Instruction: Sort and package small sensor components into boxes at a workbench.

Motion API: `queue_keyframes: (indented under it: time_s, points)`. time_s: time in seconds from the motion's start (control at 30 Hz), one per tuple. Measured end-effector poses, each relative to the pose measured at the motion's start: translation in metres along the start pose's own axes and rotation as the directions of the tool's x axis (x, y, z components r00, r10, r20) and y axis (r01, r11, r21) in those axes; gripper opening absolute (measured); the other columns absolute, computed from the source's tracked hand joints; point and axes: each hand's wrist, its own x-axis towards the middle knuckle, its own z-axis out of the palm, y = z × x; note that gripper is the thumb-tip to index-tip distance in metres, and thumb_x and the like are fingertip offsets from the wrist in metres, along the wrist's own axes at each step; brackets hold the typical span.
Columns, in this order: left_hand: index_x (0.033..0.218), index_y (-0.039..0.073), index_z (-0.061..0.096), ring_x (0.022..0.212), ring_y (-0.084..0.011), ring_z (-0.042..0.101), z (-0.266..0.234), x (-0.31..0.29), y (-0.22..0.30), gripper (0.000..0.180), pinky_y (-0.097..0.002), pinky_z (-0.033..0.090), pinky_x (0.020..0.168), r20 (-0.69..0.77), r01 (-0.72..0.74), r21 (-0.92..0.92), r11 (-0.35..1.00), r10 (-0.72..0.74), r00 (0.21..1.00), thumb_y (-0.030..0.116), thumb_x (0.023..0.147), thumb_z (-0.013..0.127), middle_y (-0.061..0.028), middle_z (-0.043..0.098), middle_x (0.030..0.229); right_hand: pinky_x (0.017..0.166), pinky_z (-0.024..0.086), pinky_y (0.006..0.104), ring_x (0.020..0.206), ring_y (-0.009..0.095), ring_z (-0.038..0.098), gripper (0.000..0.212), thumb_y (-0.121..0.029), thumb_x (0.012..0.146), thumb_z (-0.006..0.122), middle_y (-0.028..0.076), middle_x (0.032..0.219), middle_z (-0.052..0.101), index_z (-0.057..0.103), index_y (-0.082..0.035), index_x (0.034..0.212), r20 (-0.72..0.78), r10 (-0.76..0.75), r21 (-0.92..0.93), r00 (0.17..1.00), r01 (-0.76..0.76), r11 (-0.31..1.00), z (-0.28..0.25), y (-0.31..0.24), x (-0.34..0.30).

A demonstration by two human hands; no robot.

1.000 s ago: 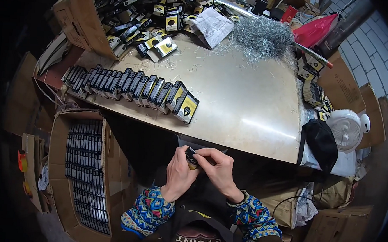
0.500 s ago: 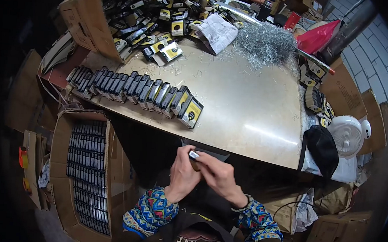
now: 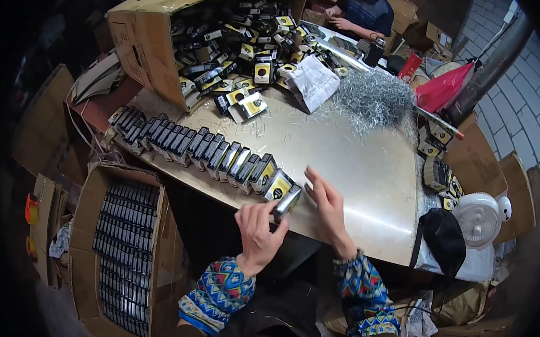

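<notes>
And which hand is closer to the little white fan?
The right hand. It is left of the white fan, with fingers open. The left hand, holding a small box, is farther left.

Behind the grip, you wear blue multicoloured zigzag-patterned cloth sleeves [image 3: 217, 294]; further back, a black cloth garment [image 3: 274, 312] with pale lettering.

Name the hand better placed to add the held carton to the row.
Left hand, probably: it holds the carton near the right end of the row; the right hand looks open, empty.
</notes>
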Motion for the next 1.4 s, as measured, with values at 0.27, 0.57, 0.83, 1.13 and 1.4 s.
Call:
queue_keyframes:
  time_s: [0.27, 0.57, 0.83, 1.13, 1.4]
  points:
    - [0.146, 0.004, 0.029, 0.141, -0.0469, 0.017, 0.031, 0.035, -0.02, 0.091, -0.0605, 0.017, 0.112, -0.174, -0.024, 0.269, 0.963, 0.074, 0.982, 0.015, 0.07, 0.078, -0.0249, 0.022, 0.151, 0.111, 0.032, 0.0329, 0.127, 0.022, 0.049, 0.059, -0.044, 0.105, 0.033, 0.017, 0.136, 0.054, 0.051, 0.005, 0.134, 0.458, 0.169, 0.051, 0.873, -0.216, 0.975, 0.048, -0.001, 0.088]
    - [0.149, 0.0, 0.015, 0.142, -0.0503, 0.008, 0.021, 0.041, -0.025, 0.091, -0.0621, 0.012, 0.112, -0.388, -0.15, 0.021, 0.988, 0.147, 0.91, 0.044, 0.088, 0.066, -0.0325, 0.007, 0.154, 0.12, 0.017, 0.0369, 0.143, 0.023, 0.028, 0.065, -0.049, 0.104, 0.03, 0.012, 0.155, 0.03, 0.029, -0.003, 0.15, 0.707, 0.174, -0.062, 0.686, -0.185, 0.981, 0.05, -0.024, 0.13]
    - [0.151, -0.001, -0.002, 0.147, -0.0386, -0.007, -0.034, 0.108, -0.1, 0.081, -0.0486, 0.001, 0.118, -0.492, 0.318, -0.391, 0.864, -0.488, 0.721, 0.041, 0.101, 0.044, -0.0268, -0.01, 0.157, 0.117, 0.021, 0.0311, 0.142, 0.024, 0.029, 0.071, -0.053, 0.101, 0.035, 0.016, 0.154, 0.032, 0.031, 0.001, 0.148, 0.771, 0.373, -0.551, 0.516, 0.246, 0.798, 0.156, -0.06, 0.17]
    - [0.144, -0.002, 0.035, 0.145, -0.042, 0.013, -0.109, 0.12, -0.165, 0.068, -0.0567, 0.008, 0.116, -0.286, 0.284, 0.426, 0.859, -0.169, 0.943, 0.048, 0.098, 0.044, -0.0278, 0.028, 0.15, 0.096, 0.047, 0.0358, 0.112, 0.024, 0.06, 0.057, -0.044, 0.099, 0.05, 0.017, 0.124, 0.061, 0.054, 0.005, 0.127, 0.364, 0.164, -0.305, 0.917, -0.049, 0.951, 0.058, -0.083, 0.138]
    - [0.129, -0.001, 0.051, 0.113, -0.0368, 0.046, -0.13, 0.143, -0.159, 0.068, -0.047, 0.037, 0.096, -0.149, 0.094, 0.551, 0.829, -0.014, 0.989, 0.048, 0.085, 0.064, -0.025, 0.051, 0.128, 0.063, 0.059, 0.0311, 0.077, 0.025, 0.071, 0.044, -0.032, 0.098, 0.058, 0.019, 0.095, 0.068, 0.061, 0.011, 0.109, 0.095, 0.582, -0.345, 0.808, -0.521, 0.781, 0.009, -0.046, 0.038]
